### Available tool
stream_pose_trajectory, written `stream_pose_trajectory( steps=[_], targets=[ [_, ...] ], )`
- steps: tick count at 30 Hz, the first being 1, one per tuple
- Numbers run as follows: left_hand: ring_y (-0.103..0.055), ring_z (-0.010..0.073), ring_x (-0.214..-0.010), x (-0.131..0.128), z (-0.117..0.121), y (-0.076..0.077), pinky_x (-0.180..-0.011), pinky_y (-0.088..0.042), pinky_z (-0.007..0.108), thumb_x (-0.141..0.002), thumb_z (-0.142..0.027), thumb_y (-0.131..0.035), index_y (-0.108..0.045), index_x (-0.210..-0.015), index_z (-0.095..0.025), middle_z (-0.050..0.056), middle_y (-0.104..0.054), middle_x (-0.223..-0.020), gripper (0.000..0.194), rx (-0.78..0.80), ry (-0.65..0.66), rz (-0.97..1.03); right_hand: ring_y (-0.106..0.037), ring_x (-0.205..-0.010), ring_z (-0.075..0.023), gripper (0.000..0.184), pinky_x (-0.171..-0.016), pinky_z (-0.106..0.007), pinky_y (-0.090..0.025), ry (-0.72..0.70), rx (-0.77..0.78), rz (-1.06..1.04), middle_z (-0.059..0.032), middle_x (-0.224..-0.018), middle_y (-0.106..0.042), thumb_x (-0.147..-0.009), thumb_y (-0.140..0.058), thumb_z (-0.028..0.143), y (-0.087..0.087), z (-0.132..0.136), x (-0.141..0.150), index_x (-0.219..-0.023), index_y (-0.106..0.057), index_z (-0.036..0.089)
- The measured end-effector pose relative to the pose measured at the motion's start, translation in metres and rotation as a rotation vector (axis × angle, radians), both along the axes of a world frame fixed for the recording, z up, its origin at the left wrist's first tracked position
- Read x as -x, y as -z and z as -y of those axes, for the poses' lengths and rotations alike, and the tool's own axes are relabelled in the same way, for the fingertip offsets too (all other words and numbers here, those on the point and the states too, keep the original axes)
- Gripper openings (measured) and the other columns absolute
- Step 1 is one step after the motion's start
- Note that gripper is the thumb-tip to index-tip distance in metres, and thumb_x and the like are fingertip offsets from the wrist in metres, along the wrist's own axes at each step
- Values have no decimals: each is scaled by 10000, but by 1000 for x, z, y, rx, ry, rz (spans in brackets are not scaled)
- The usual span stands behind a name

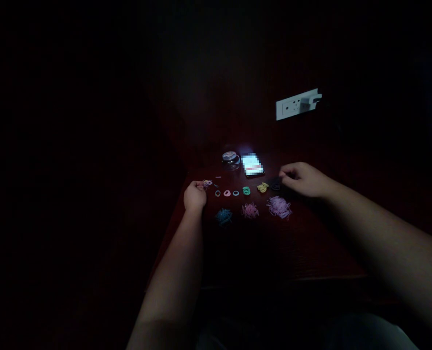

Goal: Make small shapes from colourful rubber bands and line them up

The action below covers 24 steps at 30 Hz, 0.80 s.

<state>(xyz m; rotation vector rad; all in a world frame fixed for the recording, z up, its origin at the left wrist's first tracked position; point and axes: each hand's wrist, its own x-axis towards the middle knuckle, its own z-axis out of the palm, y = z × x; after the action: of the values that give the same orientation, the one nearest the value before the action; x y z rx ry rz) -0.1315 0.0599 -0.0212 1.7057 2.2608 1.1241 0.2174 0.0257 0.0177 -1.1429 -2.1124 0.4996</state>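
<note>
My left hand [195, 197] is closed at the left of the dark table, its fingertips pinching a small clump of pale, multicoloured elastic bands [208, 183]. On the right, my right hand [306, 180] has its thumb and index finger drawn together beside a dark bundle of bands [275, 186]; anything between those fingers is too small to make out. Between the hands runs a row of hair ties: a greenish ring [217, 193], a pink one [227, 193], a light blue one [235, 193], a green bundle [246, 191] and a yellow bundle [263, 187].
Nearer me lie piles of small bands: blue [223, 217], pink [250, 210] and purple [279, 207]. Behind the row are a round clear container [230, 158] and a lit phone [252, 165]. A wall socket [296, 104] holds a plug. The surroundings are very dark.
</note>
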Motion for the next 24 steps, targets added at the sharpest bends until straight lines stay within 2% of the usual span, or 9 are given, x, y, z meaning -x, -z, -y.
stream_pose_trajectory(
  steps=[4, 8, 13, 18, 24],
  targets=[
    [-624, 241, -1022, 2, 2, 0, -843, -462, 377, -813, -193, -533, -686, -981, -324, 21, -708, -1077, 262, 24, -45, -60, -421, -512, -120, 149, -480, -257, -315, 111, -65, -82, 23, -545, -445, -732, -498, 281, 4, 0, 6, -608, -480, 200],
    [-530, 314, -1169, -2, 6, -3, -922, -419, 497, -801, -228, -577, -728, -939, -353, 37, -647, -1208, 239, 84, -82, -136, -417, -504, -119, 153, -471, -249, -311, 133, -80, -110, 24, -538, -440, -735, -492, 285, 8, 1, 12, -610, -484, 197],
    [-504, 321, -1182, -7, 7, -5, -949, -402, 520, -797, -214, -574, -740, -938, -342, 54, -623, -1229, 252, 92, -57, -173, -394, -500, -120, 162, -463, -252, -296, 102, -68, -137, 25, -534, -416, -739, -489, 287, 12, 2, 16, -600, -470, 204],
    [-469, 358, -1199, -6, 9, -4, -933, -407, 544, -781, -309, -616, -734, -952, -322, 90, -594, -1246, 208, 132, -129, -190, -399, -510, -124, 172, -474, -255, -306, 102, -70, -136, 28, -541, -416, -742, -483, 299, 13, 3, 19, -599, -456, 208],
    [-462, 374, -1192, -7, 11, -6, -895, -422, 550, -817, -413, -587, -740, -922, -291, 110, -579, -1260, 223, 143, -149, -218, -395, -521, -119, 181, -482, -247, -311, 47, -58, -136, 32, -556, -413, -763, -479, 305, 15, 4, 22, -615, -465, 202]
  ],
)
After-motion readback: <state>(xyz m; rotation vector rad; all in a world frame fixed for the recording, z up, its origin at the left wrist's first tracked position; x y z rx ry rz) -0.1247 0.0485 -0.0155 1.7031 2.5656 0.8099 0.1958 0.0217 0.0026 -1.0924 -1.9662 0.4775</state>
